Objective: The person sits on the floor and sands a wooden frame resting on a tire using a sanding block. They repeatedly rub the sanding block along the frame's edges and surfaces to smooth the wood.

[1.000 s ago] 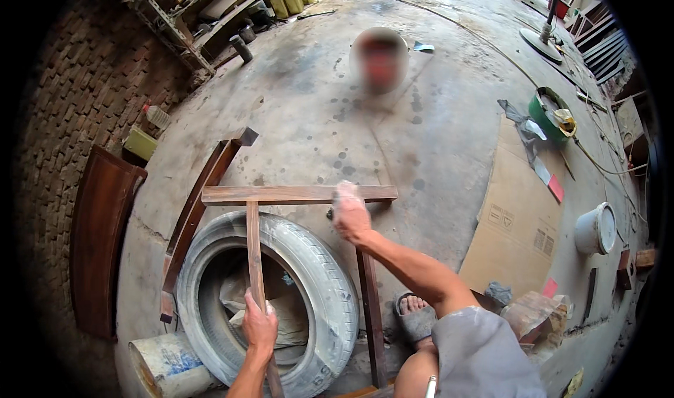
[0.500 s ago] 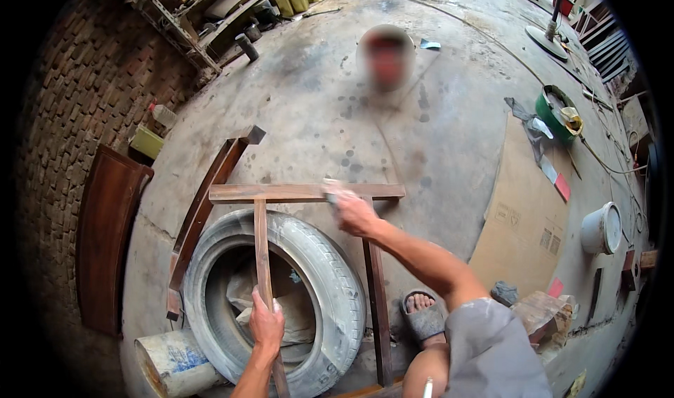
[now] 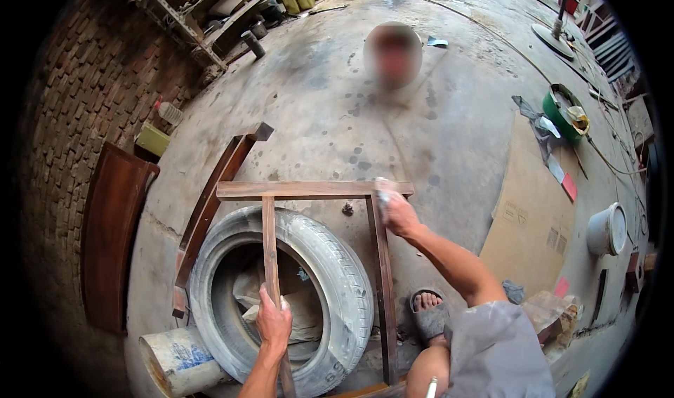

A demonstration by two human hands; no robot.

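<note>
Grey floor (image 3: 309, 141), brick wall (image 3: 105, 96), wooden frame (image 3: 319, 189)

frame (image 3: 309, 189): grained wood, matt | tyre (image 3: 344, 307): dusty rubber (its tread ridged) | wall (image 3: 105, 103): rough brick

L hand (image 3: 274, 322) gripped wooden frame (image 3: 384, 285) by mid bar (image 3: 270, 243), above tyre (image 3: 354, 292) — R hand (image 3: 398, 213), blurred, at top rail (image 3: 309, 189) nr R end — cardboard (image 3: 523, 222) on floor (image 3: 316, 96).
</note>
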